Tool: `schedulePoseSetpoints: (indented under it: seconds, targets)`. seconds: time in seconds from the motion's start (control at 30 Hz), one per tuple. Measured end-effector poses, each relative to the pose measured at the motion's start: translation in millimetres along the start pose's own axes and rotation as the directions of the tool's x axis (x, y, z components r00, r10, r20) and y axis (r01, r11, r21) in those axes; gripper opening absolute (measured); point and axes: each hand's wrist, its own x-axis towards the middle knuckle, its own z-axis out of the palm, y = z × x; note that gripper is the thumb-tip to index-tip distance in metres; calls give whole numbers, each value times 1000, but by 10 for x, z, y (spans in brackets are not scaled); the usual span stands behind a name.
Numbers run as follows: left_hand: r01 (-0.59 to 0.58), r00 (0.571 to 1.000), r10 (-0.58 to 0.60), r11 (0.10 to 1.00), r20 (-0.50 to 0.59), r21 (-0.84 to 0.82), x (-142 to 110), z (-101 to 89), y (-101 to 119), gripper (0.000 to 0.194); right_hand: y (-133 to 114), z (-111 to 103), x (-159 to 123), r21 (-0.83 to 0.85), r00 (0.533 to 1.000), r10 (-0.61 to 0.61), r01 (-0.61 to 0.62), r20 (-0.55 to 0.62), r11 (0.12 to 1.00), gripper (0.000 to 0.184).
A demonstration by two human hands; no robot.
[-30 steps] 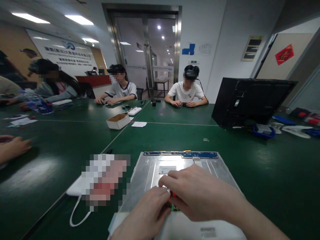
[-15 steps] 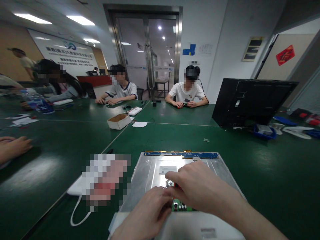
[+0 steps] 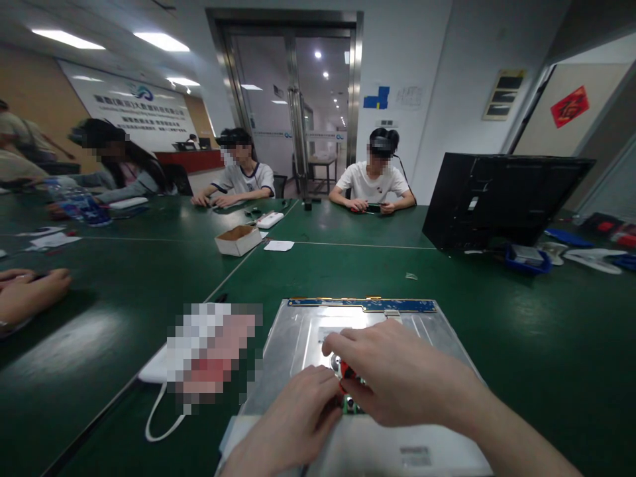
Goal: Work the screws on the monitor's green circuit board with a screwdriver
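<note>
A flat display panel lies on the table in front of me, its silvery metal back facing up. Along its far edge runs a blue circuit strip. My right hand curls over the panel's middle, closed on a screwdriver whose red-and-black handle shows only in part. A green circuit board peeks out below the fingers. My left hand has its fingers bent together beside the screwdriver, at the board; whatever its fingertips grip is hidden.
Left of the panel lies a white item with a cord loop, partly pixelated. Farther off are an open cardboard box, papers and a large black monitor. Other people sit around the green table; a co-worker's hands rest at left.
My right hand has shifted slightly, and more of the red handle shows. My left hand stays almost in place. The view has moved a little.
</note>
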Motion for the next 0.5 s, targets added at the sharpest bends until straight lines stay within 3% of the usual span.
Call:
schedulePoseSetpoints:
  seconds: [0.17,0.27,0.5]
  targets:
    - [5,999,-5,1000,-33,3,-12,11,-19,16,6,-17,14,6,1000,-21,21,23,1000,10]
    - [-3,999,3,1000,-39,9,-15,4,-8,19,8,-25,35,-15,1000,-15,16,26,1000,17]
    - [3,1000,-2,1000,-27,25,-4,5,-9,15,23,33,40,-72,999,1,-4,-38,997,16]
